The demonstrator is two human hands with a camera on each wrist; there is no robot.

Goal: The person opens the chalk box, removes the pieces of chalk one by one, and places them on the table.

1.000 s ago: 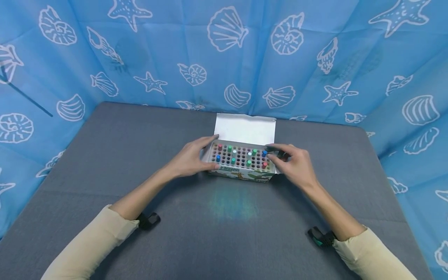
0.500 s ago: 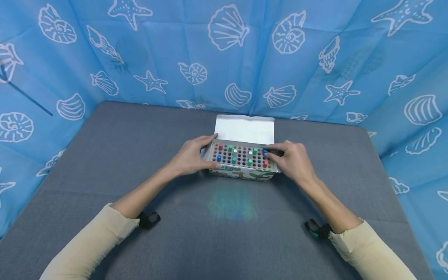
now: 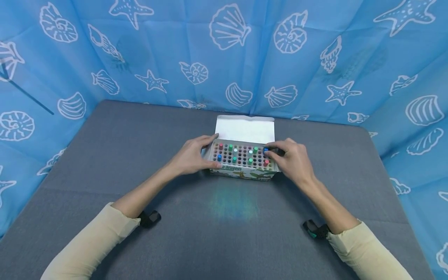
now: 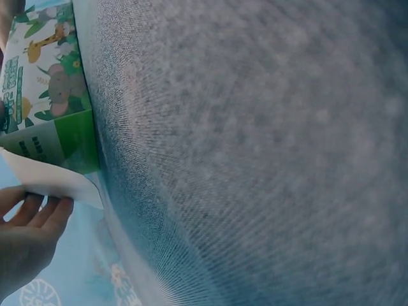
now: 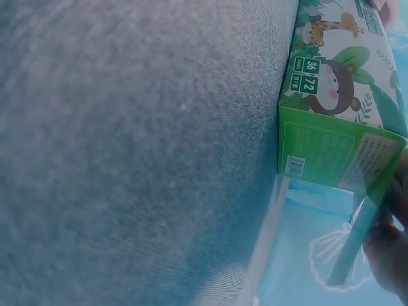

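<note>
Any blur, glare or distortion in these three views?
Head view: sharp, evenly lit, wide-angle bending at the edges; a faint teal glow on the grey table before the box. Left wrist view: table cloth soft and blurred up close. Right wrist view: the same blur, box print readable, right hand dark in shadow.

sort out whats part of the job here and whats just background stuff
In hand:
- open box of coloured pegs, lid flap folded back
- blue peg at the right hand's fingertips
- left hand holding the box's left end
- right hand at the box's right end

Just there:
- grey table
- blue seashell curtain
</note>
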